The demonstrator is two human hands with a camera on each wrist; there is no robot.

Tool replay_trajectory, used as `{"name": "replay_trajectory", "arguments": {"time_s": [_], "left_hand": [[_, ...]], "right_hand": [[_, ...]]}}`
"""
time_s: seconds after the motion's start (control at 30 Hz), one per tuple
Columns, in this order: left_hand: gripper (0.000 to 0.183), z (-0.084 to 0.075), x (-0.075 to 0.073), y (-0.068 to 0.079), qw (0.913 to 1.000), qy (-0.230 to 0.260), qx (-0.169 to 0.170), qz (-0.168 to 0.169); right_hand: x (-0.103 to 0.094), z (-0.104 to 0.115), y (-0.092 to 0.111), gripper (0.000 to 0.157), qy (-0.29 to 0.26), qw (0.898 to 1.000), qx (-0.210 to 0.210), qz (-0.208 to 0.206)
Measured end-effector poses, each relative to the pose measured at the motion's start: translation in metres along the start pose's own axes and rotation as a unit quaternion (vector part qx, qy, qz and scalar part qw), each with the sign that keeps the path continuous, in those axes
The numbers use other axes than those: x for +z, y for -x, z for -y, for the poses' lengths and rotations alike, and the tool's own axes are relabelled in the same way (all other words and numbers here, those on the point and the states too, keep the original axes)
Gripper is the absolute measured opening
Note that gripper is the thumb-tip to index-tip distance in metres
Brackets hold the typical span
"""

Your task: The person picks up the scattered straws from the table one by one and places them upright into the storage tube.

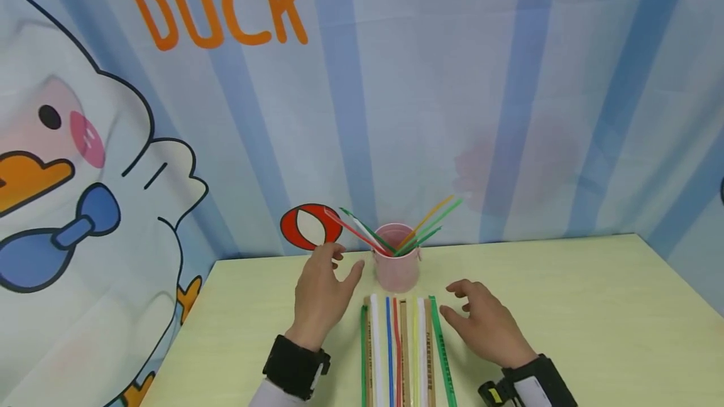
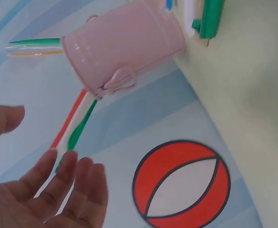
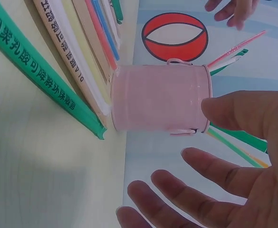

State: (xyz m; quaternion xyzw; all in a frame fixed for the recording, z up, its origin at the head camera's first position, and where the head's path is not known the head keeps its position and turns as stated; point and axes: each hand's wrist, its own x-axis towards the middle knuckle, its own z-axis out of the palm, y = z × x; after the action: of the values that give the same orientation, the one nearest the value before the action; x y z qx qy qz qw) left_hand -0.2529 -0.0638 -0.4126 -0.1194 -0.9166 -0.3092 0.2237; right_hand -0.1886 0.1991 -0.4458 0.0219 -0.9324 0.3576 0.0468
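A small pink bucket (image 1: pixel 397 274) with side handles stands near the table's back edge. Several straws (image 1: pixel 430 222) in red, white, green and orange lean out of it. In front lies a row of straws (image 1: pixel 404 350), some in printed green or brown paper wrappers, others plain white, blue, red and yellow. My left hand (image 1: pixel 323 294) hovers left of the bucket, its fingers relaxed and apart from it. To the right of the row, my right hand (image 1: pixel 488 325) is held with loosely bent fingers and nothing in it. The right wrist view shows the bucket (image 3: pixel 160 97) beyond the thumb.
The pale yellow table (image 1: pixel 565 294) meets a blue striped cloth backdrop (image 1: pixel 407 80) printed with a duck (image 1: pixel 85 331) and a red-and-white ball (image 1: pixel 291 225). Each wrist carries a black strap (image 1: pixel 295 366).
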Motion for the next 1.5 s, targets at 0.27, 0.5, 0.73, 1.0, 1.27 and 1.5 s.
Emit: {"name": "replay_trajectory", "arguments": {"time_s": [0.27,0.5,0.73,1.0,1.27,1.5], "left_hand": [[0.049,-0.002,-0.024,0.022,0.9968,-0.059,0.038,0.038],[0.062,0.001,-0.033,0.037,0.9915,-0.088,0.055,0.079],[0.078,0.012,-0.026,0.047,0.9825,-0.106,0.056,0.143],[0.080,0.014,-0.022,0.049,0.9825,-0.089,0.043,0.158],[0.078,0.017,-0.021,0.051,0.9823,-0.091,0.032,0.160],[0.075,0.016,-0.020,0.051,0.9811,-0.094,0.034,0.166]], "right_hand": [[-0.001,0.002,-0.002,0.044,0.015,1.000,0.014,0.005],[0.000,0.003,-0.003,0.041,0.034,0.999,0.015,0.019],[0.008,0.002,-0.003,0.040,0.048,0.997,0.036,0.048],[0.024,0.001,-0.003,0.031,0.057,0.993,0.053,0.093],[0.038,0.005,-0.001,0.027,0.088,0.988,0.063,0.109],[0.044,0.008,0.002,0.026,0.094,0.990,0.044,0.097]]}}
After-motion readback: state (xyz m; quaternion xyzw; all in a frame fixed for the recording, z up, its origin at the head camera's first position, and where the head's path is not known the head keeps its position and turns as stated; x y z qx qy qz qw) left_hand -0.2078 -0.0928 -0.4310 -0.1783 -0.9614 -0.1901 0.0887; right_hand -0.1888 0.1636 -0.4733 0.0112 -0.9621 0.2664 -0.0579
